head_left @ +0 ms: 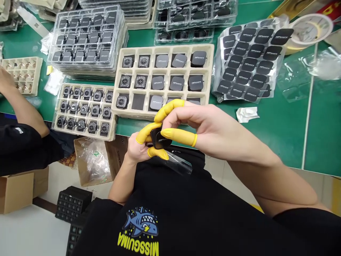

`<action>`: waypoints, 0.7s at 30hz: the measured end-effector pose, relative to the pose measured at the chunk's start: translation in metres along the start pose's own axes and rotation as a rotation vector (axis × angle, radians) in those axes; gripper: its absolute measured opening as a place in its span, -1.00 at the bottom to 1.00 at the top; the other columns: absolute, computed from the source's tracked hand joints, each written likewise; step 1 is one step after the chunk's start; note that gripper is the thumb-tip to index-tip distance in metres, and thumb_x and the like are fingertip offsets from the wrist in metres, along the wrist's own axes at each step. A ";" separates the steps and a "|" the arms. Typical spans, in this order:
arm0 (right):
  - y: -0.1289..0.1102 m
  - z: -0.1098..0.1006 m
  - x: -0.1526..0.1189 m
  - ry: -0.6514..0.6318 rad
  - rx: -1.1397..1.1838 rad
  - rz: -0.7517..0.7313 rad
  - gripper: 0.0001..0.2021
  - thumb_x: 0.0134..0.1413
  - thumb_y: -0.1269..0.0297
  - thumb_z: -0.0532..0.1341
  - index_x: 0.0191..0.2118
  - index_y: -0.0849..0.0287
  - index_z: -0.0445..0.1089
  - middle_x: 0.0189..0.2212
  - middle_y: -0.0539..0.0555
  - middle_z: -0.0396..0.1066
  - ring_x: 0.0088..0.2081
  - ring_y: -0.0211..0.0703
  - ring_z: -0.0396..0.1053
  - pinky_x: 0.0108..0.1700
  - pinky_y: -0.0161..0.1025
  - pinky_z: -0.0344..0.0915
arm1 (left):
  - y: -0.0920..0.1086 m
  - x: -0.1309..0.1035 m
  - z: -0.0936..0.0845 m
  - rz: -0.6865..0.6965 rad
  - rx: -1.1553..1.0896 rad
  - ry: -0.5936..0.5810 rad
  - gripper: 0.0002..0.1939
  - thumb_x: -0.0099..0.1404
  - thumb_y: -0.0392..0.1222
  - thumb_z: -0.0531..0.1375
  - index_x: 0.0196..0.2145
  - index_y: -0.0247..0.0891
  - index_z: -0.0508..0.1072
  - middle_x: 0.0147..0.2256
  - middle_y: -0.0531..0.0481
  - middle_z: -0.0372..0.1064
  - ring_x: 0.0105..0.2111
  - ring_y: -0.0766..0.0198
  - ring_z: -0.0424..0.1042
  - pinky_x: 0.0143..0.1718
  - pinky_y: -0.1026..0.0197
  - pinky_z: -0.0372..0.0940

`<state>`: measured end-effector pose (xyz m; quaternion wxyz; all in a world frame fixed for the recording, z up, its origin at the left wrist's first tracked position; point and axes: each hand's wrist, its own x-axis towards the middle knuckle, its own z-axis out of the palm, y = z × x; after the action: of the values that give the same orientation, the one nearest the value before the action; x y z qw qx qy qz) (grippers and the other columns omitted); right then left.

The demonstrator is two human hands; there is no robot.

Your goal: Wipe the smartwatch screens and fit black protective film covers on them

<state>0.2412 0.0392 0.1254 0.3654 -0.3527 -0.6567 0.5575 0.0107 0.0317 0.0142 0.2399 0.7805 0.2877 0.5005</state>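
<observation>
My left hand (pixel 137 147), with yellow finger cots, grips a dark square watch body (pixel 156 138) in front of my chest. On its face lies a black square sticker (pixel 163 143) with pale lettering. My right hand (pixel 205 129), also in yellow finger cots, pinches at the sticker's upper edge; how firmly it is attached there is hidden. A curled strip of clear film (pixel 179 163) hangs below my left thumb. Just beyond my hands, a beige tray (pixel 164 113) holds watch bodies with round sensors at left and sticker-covered ones at right; one front pocket has no watch.
A smaller beige tray (pixel 113 124) of watch bodies stands at left, before stacked clear trays (pixel 121 46). Sticker sheets (pixel 246 65) and a tape roll (pixel 311 30) lie at right. A co-worker's arm (pixel 25 99) reaches in at far left. An open carton (pixel 112 156) stands below the table edge.
</observation>
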 end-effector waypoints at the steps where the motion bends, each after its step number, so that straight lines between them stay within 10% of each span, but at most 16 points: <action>1: 0.000 0.000 0.000 0.001 -0.005 0.000 -0.80 0.37 0.10 0.47 -0.26 0.07 0.59 -0.14 0.08 0.62 -0.16 -0.07 0.51 -0.14 -0.15 0.46 | -0.001 -0.001 0.000 -0.002 0.004 -0.004 -0.26 0.24 0.52 0.43 0.08 -0.13 0.72 -0.34 0.05 0.74 -0.41 0.18 0.73 -0.31 0.27 0.62; 21: 0.005 0.003 0.001 0.012 -0.025 -0.042 -0.83 0.40 0.23 0.39 -0.29 0.07 0.57 -0.17 0.09 0.61 -0.17 -0.08 0.48 -0.13 -0.15 0.47 | -0.002 -0.005 -0.002 -0.031 0.036 -0.089 -0.40 0.28 0.48 0.43 -0.13 -0.12 0.77 -0.37 0.04 0.73 -0.42 0.17 0.71 -0.31 0.26 0.63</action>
<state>0.2384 0.0396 0.1207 0.3767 -0.3468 -0.6686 0.5393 0.0067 0.0296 0.0106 0.2462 0.8017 0.2976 0.4561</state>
